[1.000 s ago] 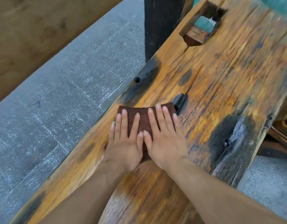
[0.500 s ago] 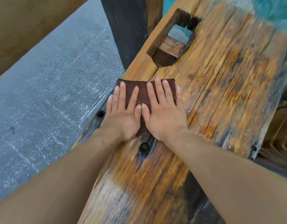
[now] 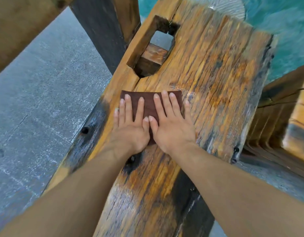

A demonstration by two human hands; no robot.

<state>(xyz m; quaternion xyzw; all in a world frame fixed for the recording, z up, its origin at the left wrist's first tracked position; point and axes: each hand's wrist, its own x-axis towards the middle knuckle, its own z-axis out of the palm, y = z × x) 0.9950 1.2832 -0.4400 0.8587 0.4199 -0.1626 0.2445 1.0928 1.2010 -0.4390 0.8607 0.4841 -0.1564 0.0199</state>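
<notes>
on the wooden beam (image 3: 207,86), brown sandpaper (image 3: 148,103) long axis crosswise, both hands flat, left hand (image 3: 130,129), right hand (image 3: 171,127)

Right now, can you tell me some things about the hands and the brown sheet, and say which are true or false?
1. The left hand and the right hand press flat on the brown sheet. True.
2. The brown sheet hangs in the air. False: it lies on the wooden beam.
3. The right hand curls round a hammer. False: its fingers lie straight.
4. A hole is cut in the wooden beam beyond the sheet. True.
</notes>
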